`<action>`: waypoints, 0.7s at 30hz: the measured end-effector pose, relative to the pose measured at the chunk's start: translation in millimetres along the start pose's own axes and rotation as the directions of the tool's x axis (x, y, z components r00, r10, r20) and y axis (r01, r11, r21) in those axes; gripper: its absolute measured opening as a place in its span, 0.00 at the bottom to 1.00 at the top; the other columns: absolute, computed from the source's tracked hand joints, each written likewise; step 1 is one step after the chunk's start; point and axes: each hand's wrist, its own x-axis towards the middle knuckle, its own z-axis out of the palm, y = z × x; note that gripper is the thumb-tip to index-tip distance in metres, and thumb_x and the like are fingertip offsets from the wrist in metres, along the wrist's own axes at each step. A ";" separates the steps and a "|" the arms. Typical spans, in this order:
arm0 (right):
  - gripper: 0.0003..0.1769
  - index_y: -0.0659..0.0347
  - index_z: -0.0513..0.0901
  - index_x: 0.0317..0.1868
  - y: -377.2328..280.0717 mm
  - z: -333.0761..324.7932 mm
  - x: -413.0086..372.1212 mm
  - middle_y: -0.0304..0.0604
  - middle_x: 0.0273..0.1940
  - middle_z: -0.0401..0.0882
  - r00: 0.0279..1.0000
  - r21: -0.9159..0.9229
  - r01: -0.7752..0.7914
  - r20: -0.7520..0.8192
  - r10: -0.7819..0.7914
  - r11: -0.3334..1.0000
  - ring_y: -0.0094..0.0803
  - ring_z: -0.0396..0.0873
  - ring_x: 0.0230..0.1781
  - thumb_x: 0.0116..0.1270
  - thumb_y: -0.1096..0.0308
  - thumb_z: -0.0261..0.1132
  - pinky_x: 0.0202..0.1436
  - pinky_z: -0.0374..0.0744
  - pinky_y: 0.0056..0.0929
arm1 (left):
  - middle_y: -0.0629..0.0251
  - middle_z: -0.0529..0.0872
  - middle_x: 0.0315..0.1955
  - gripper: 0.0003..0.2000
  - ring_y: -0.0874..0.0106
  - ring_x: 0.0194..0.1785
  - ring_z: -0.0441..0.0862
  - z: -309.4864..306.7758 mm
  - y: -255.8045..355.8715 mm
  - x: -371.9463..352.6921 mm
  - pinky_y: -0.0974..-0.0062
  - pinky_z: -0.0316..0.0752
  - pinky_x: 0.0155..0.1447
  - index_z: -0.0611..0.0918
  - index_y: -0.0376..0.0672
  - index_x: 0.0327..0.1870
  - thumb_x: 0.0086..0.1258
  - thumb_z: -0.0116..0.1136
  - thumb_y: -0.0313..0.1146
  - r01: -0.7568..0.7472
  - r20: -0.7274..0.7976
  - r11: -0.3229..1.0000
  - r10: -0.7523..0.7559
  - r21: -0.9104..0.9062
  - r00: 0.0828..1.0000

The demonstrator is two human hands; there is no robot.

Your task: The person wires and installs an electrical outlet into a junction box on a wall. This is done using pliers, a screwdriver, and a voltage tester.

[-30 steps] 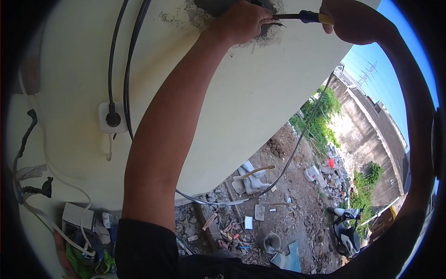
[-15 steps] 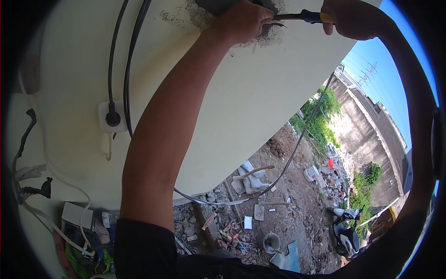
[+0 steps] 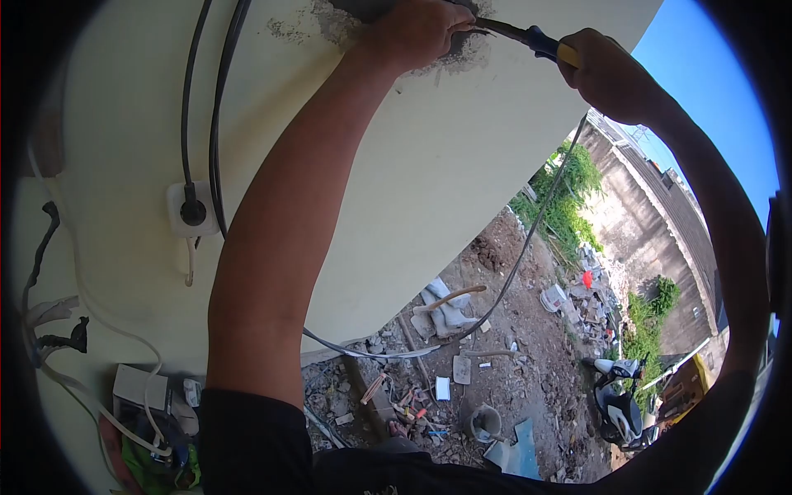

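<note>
Head view, hands (image 3: 606, 76) on a yellow-handled tool (image 3: 540, 43), wall (image 3: 445, 157) behind.

A plug (image 3: 193, 213) sits in the socket (image 3: 175, 196) on the near wall (image 3: 429, 165), above a box (image 3: 139, 388). Farther right, on the ground (image 3: 532, 388), a bucket (image 3: 483, 423) lies left of a scooter (image 3: 617, 408).

Head cam is looking fwd & down from the wearer's head, w/ a wide, round-edged view. It's sitting tilted, so the pale wall (image 3: 429, 181) is filling L & ctr at close range, its edge running diag. The left hand (image 3: 422, 35) & right hand (image 3: 612, 76) are showing nr the top, the left forearm (image 3: 285, 214) passing close to the lens. Rubble-strewn ground (image 3: 536, 371) is lying farther off, lower R.
</note>
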 end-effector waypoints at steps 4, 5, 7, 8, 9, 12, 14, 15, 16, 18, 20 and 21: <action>0.06 0.57 0.66 0.31 -26.3 51.0 -35.3 0.41 0.32 0.67 0.931 0.930 -0.366 0.366 -0.018 -0.041 0.17 0.59 0.19 0.61 0.79 0.51 0.16 0.56 0.21 | 0.53 0.88 0.39 0.07 0.56 0.45 0.87 6.3 -6.7 -0.3 0.60 0.81 0.49 0.85 0.40 0.42 0.72 0.56 0.30 -0.059 -0.040 0.995 0.056 -0.074 0.998; 0.08 0.57 0.64 0.33 -39.8 63.2 -38.3 0.40 0.31 0.66 0.935 0.874 -0.348 0.351 -0.052 -0.339 0.16 0.56 0.18 0.60 0.81 0.50 0.16 0.53 0.20 | 0.53 0.88 0.39 0.07 0.56 0.45 0.87 9.4 -9.7 1.1 0.60 0.81 0.48 0.85 0.40 0.42 0.72 0.56 0.30 -0.075 -0.082 0.991 0.067 -0.106 0.994; 0.13 0.56 0.62 0.37 -76.5 67.5 -45.4 0.44 0.35 0.67 0.934 0.616 -0.289 0.351 -0.073 -0.733 0.16 0.56 0.19 0.54 0.84 0.45 0.16 0.53 0.18 | 0.53 0.88 0.39 0.06 0.56 0.44 0.87 9.6 -9.5 -1.1 0.60 0.81 0.48 0.85 0.41 0.42 0.71 0.56 0.29 -0.090 -0.092 0.993 0.083 -0.075 0.992; 0.14 0.56 0.61 0.39 -91.5 73.9 -45.5 0.44 0.35 0.67 0.951 0.515 -0.231 0.299 -0.080 -0.825 0.17 0.57 0.20 0.54 0.83 0.45 0.16 0.53 0.18 | 0.54 0.88 0.39 0.06 0.55 0.44 0.86 10.6 -8.1 -3.1 0.61 0.82 0.48 0.85 0.42 0.42 0.70 0.56 0.29 -0.098 -0.099 0.994 0.092 -0.056 0.991; 0.15 0.56 0.60 0.40 -106.1 80.6 -45.2 0.43 0.35 0.67 0.966 0.396 -0.176 0.247 -0.080 -0.901 0.17 0.58 0.20 0.53 0.83 0.45 0.16 0.53 0.17 | 0.54 0.88 0.39 0.06 0.55 0.44 0.86 11.5 -7.9 -4.6 0.61 0.82 0.48 0.85 0.42 0.42 0.70 0.56 0.29 -0.101 -0.084 0.994 0.097 -0.045 0.992; 0.15 0.54 0.64 0.38 -152.9 69.6 -76.6 0.44 0.36 0.68 0.996 0.035 -0.056 0.071 -0.054 -0.998 0.22 0.60 0.20 0.52 0.83 0.44 0.17 0.54 0.19 | 0.54 0.88 0.39 0.06 0.54 0.44 0.86 6.5 -11.9 2.3 0.60 0.82 0.48 0.84 0.43 0.42 0.69 0.55 0.28 -0.176 -0.145 0.984 0.170 -0.028 0.975; 0.13 0.55 0.67 0.36 -171.5 60.3 -110.3 0.44 0.37 0.70 0.994 0.034 -0.063 0.089 -0.060 -0.997 0.25 0.61 0.21 0.53 0.82 0.46 0.19 0.57 0.23 | 0.55 0.88 0.39 0.07 0.54 0.46 0.86 15.5 -10.5 -1.7 0.59 0.81 0.49 0.84 0.43 0.43 0.68 0.56 0.29 -0.198 -0.177 0.978 0.206 0.061 0.962; 0.11 0.55 0.68 0.34 -174.2 58.7 -118.4 0.45 0.38 0.71 0.984 0.091 -0.046 0.176 -0.030 -0.995 0.26 0.62 0.21 0.54 0.82 0.48 0.20 0.59 0.25 | 0.53 0.88 0.39 0.08 0.54 0.46 0.86 17.7 -17.2 -1.6 0.61 0.81 0.52 0.84 0.42 0.44 0.69 0.60 0.34 -0.169 -0.147 0.983 0.178 0.068 0.973; 0.10 0.55 0.69 0.36 -165.1 68.6 -122.0 0.46 0.39 0.72 0.979 0.063 -0.010 0.205 0.003 -0.998 0.27 0.63 0.22 0.56 0.80 0.49 0.21 0.62 0.27 | 0.56 0.89 0.39 0.08 0.60 0.44 0.88 16.7 -19.4 3.1 0.67 0.82 0.48 0.85 0.43 0.47 0.72 0.59 0.32 -0.190 -0.149 0.980 0.197 0.056 0.969; 0.11 0.58 0.72 0.37 -151.4 87.9 -138.1 0.49 0.42 0.74 0.929 0.237 0.129 0.311 0.201 -0.963 0.31 0.71 0.24 0.56 0.80 0.49 0.24 0.68 0.29 | 0.59 0.91 0.39 0.08 0.66 0.42 0.90 17.0 -23.6 -11.2 0.73 0.84 0.45 0.87 0.44 0.49 0.75 0.58 0.31 -0.211 -0.130 0.975 0.217 0.065 0.967; 0.11 0.63 0.75 0.36 -131.7 114.7 -184.5 0.51 0.43 0.75 0.906 0.403 0.120 0.329 0.266 -0.907 0.36 0.79 0.26 0.53 0.81 0.49 0.27 0.77 0.33 | 0.59 0.91 0.39 0.09 0.67 0.42 0.90 19.4 -20.9 -6.9 0.73 0.84 0.46 0.85 0.44 0.51 0.75 0.57 0.28 -0.159 -0.197 0.987 0.159 0.013 0.967; 0.11 0.63 0.75 0.36 -132.3 125.4 -199.2 0.51 0.43 0.75 0.899 0.396 0.152 0.325 0.294 -0.905 0.36 0.79 0.26 0.53 0.81 0.49 0.27 0.77 0.33 | 0.60 0.91 0.39 0.09 0.69 0.42 0.90 15.9 -17.4 -6.4 0.73 0.84 0.46 0.85 0.44 0.51 0.75 0.57 0.29 -0.152 -0.195 0.988 0.148 -0.003 0.970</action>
